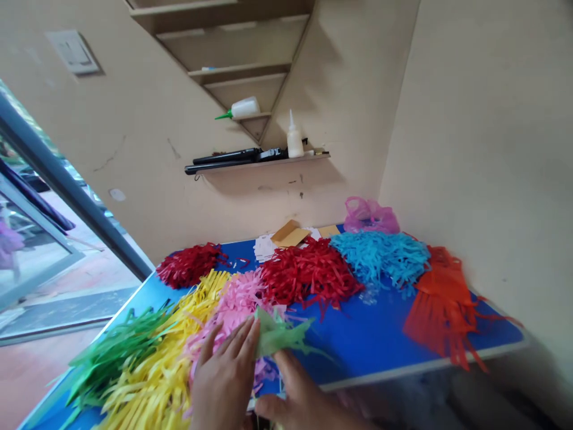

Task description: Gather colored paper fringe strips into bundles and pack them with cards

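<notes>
A light green fringed strip (280,335), seemingly thin paper or plastic, sits at the fingertips of both hands, its loose ends blurred to the right. My left hand (227,367) shows its back, and the strip comes out at its index fingertip; the thumb is hidden. Below the strip is my right hand (298,391), its index fingertip at the strip's lower edge and its thumb held apart. Close by on the left lie pink fringe (242,292), yellow fringe (163,364) and dark green fringe (120,352). A little purple fringe (265,371) shows between the hands.
On the blue table (349,343) are red fringe heaps (308,272) (190,266), blue fringe (380,254), orange fringe (443,304), a pink bag (371,216) and brown card (290,233). Wall shelves hold glue bottles (294,140) (245,107). An open doorway (58,251) is left.
</notes>
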Available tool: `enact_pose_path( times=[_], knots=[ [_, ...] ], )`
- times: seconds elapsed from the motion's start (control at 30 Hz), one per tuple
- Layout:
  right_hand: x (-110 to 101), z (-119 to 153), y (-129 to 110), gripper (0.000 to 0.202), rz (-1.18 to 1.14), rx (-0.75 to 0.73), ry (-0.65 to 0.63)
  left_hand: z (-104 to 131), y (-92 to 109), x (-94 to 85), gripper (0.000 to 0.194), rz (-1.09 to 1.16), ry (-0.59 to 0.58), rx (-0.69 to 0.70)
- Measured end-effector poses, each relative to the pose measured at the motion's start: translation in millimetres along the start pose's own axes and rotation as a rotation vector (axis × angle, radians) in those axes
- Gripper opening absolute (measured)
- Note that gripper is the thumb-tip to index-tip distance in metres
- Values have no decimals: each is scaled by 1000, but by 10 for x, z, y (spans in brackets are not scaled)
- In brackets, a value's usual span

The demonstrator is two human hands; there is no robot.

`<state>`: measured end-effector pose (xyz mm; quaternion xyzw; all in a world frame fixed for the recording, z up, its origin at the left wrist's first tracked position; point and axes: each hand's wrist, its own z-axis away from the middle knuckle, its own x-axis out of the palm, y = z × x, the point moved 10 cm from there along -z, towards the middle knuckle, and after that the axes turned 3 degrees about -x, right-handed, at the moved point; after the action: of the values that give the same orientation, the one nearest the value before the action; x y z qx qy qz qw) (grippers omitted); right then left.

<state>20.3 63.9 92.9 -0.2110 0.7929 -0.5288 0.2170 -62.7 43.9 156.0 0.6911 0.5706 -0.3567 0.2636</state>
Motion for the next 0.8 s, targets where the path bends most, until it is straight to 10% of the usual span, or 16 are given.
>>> enact_pose_path(
  times=[0.13,0.27,0.47,0.6,0.67,0.8],
  knots=[
    [138,-207,-147,73,-718,-21,72,133,73,-210,57,-119,-34,117],
    [-144,-77,214,63,-938,84,276,302,233,477,56,-35,-199,55],
    [-1825,563,836,54,-527,252,536,416,845,1593,42,228,-458,5],
    [-3001,1342,320,62,390,135,1145,380,996,1737,36,265,-561,-42],
    [-2676,1322,-49,59,854,-61,1035,350,1023,1684,37,272,-582,-49],
    [-1236,792,381,52,976,-85,19,300,1024,1509,37,307,-547,-42]
  ],
)
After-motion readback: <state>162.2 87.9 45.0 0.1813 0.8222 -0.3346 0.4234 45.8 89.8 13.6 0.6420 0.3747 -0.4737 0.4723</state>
